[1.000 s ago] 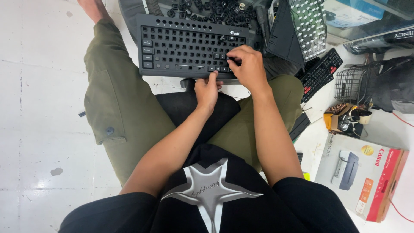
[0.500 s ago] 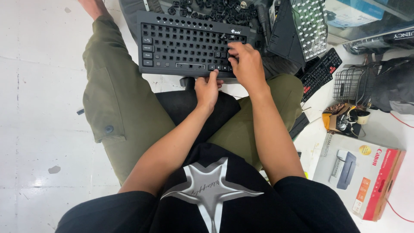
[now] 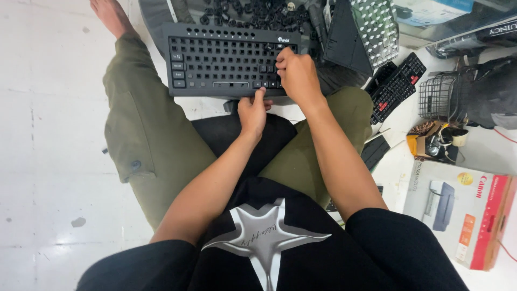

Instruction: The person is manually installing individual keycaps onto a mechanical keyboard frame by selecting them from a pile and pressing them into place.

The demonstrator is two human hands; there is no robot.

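White floor (image 3: pixel 43 161), one black keyboard (image 3: pixel 215 64), two hands.

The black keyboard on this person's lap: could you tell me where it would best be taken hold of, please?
Probably by the bare left short edge of the black keyboard, coming from the left: it is free and overhangs the knee, while the left hand holds the near edge and the right hand covers the right end.

Bright even daylight, soft shadows under the legs, faint glare on white floor (image 3: pixel 48 161); sharp focus, wide-angle bending at edges
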